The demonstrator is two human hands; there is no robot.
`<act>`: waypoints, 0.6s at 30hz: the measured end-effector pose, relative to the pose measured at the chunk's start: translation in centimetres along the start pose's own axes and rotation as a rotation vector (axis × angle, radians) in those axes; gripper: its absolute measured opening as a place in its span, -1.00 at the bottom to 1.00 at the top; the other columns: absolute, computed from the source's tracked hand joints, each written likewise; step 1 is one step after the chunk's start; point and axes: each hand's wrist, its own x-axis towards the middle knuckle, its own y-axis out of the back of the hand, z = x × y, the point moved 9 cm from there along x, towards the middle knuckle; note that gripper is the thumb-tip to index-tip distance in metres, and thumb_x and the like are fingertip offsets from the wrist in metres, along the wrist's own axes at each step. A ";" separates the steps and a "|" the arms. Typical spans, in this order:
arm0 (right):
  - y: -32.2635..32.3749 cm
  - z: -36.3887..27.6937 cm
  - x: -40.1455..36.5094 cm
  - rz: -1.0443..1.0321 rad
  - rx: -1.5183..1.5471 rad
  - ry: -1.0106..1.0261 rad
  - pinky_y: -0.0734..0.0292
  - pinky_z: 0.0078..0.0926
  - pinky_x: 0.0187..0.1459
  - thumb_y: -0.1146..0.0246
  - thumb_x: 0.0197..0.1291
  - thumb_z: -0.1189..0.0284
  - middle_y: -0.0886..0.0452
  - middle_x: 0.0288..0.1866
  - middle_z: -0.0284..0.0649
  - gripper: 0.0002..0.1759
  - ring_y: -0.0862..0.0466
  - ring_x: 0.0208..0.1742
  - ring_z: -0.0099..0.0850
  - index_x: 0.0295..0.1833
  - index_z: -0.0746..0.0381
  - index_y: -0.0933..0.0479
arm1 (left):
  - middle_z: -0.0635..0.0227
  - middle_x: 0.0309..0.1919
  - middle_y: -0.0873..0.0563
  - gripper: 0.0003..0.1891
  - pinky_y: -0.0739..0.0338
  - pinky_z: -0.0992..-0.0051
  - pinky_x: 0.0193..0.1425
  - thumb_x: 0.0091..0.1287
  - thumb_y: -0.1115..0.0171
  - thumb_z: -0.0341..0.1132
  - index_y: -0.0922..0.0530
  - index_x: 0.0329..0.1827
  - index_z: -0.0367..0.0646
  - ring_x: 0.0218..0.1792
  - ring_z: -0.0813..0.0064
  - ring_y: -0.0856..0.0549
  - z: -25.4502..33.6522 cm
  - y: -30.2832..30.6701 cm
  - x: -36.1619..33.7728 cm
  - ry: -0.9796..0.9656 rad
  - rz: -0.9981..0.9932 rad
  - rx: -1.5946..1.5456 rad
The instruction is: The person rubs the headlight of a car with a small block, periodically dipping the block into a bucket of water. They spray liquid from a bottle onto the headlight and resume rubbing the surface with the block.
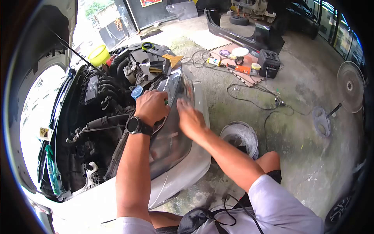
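Note:
My left hand, with a black watch on the wrist, is closed at the upper inner edge of the car's headlight. A bit of something green shows by its fingers; the rest is hidden. Over the outer side of the headlight is my right hand, its fingers smeared by motion, so I cannot make out whether it holds anything. The headlight lens looks dull and greyish. Just beyond my left hand is a blue cap in the engine bay.
A yellow container and an orange-yellow piece rest on the car's front. A metal basin stands on the floor beside the bumper. Cables, a black box, an orange tool and a fan are to the right.

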 end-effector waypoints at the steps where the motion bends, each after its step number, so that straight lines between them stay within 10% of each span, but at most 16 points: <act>1: 0.3 -1.2 -1.5 -0.028 -0.045 0.006 -0.67 0.08 0.25 -0.14 0.32 0.57 -0.61 0.46 0.21 -0.40 -0.67 0.42 0.09 0.48 0.51 -0.46 | 0.10 -0.10 -0.84 -0.71 -0.69 0.08 0.15 0.22 -0.41 -0.18 -0.81 -0.05 -0.05 0.04 0.01 -0.81 -0.3 -0.6 0.2 0.009 -0.011 0.009; 18: -1.1 1.6 1.2 -0.090 -0.011 -0.037 -0.57 0.17 0.37 -0.07 0.40 0.56 -0.52 0.58 0.13 -0.38 -0.58 0.50 0.11 0.57 0.44 -0.41 | 0.09 -0.05 -0.83 -0.68 -0.68 0.05 0.18 0.23 -0.42 -0.18 -0.81 0.01 -0.05 0.07 -0.02 -0.80 0.1 -0.3 0.0 0.009 -0.033 -0.014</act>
